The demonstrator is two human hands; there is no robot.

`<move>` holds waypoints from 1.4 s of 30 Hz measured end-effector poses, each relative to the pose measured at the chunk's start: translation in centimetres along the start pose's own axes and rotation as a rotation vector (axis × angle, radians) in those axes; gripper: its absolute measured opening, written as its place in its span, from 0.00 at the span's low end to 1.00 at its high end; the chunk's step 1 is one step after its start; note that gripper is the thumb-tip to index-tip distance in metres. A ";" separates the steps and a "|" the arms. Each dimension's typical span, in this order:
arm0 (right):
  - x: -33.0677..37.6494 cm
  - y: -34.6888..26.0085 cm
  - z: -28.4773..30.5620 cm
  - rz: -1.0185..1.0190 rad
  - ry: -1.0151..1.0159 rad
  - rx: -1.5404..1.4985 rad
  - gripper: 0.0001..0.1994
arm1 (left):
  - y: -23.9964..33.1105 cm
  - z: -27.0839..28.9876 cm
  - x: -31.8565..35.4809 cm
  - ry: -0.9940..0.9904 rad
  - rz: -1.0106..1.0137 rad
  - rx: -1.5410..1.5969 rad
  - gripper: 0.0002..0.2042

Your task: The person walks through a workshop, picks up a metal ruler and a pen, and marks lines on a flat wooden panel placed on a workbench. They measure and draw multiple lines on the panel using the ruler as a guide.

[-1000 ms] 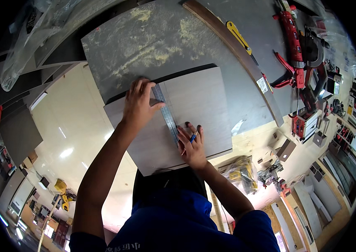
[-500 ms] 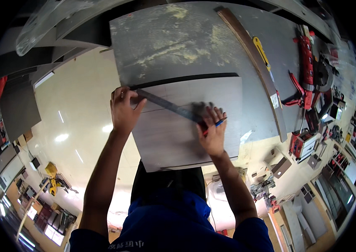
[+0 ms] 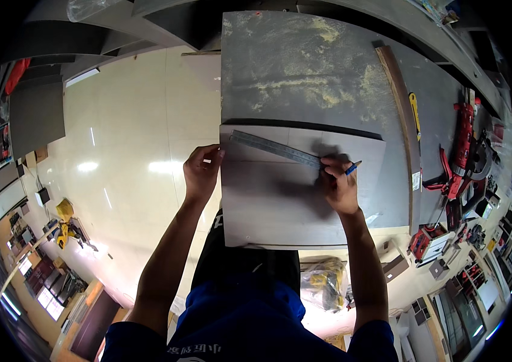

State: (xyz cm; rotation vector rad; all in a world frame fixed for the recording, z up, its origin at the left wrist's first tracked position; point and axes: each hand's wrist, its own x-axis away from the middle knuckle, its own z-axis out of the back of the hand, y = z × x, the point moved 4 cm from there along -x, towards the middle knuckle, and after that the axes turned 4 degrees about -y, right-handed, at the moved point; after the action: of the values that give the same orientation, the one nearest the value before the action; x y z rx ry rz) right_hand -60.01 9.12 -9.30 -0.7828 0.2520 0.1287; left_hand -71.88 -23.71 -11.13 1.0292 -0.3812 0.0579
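A pale grey panel (image 3: 280,217) lies on a larger grey board, with a metal ruler (image 3: 274,147) slanting across its upper part. At the ruler's lower right end, my right hand (image 3: 343,192) is closed on the ruler, and a blue pencil (image 3: 351,169) sticks out between its fingers, tip up and to the right. My left hand (image 3: 201,175) is at the panel's left edge, thumb and fingers bent together in a pinch. Whether it grips the edge or something small is too fine to make out. Faint lines cross the panel.
The dusty grey board (image 3: 286,66) extends beyond the panel. On its right lie a brown wooden strip (image 3: 400,102), a yellow utility knife (image 3: 414,114) and a red caulking gun (image 3: 462,142). A red toolbox (image 3: 430,241) stands on the pale floor, with yellow tools (image 3: 66,232) at left.
My left hand has come off the ruler's upper left end and down to the panel's left edge. The ruler lies at a flatter slant. The whole view has shifted, with the bench now further right.
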 end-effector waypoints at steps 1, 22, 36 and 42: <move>-0.2 -0.1 -0.2 0.008 -0.003 -0.013 0.20 | -0.6 0.0 0.1 0.035 0.005 0.028 0.10; -2.1 -0.2 -1.2 0.115 -0.117 0.004 0.17 | -0.9 -1.4 1.2 0.186 0.057 0.042 0.07; -0.7 1.6 1.8 -0.042 -0.067 0.086 0.20 | -1.5 -2.0 0.9 0.251 0.002 0.110 0.04; -1.1 1.4 1.7 -0.011 -0.042 0.123 0.19 | -1.3 -2.1 1.0 0.272 -0.041 0.086 0.04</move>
State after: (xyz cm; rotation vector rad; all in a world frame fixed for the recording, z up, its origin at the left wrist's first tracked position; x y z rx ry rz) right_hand -61.05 11.29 -8.84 -0.6586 0.2133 0.1179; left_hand -70.11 -22.75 -12.81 1.0967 -0.1107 0.1770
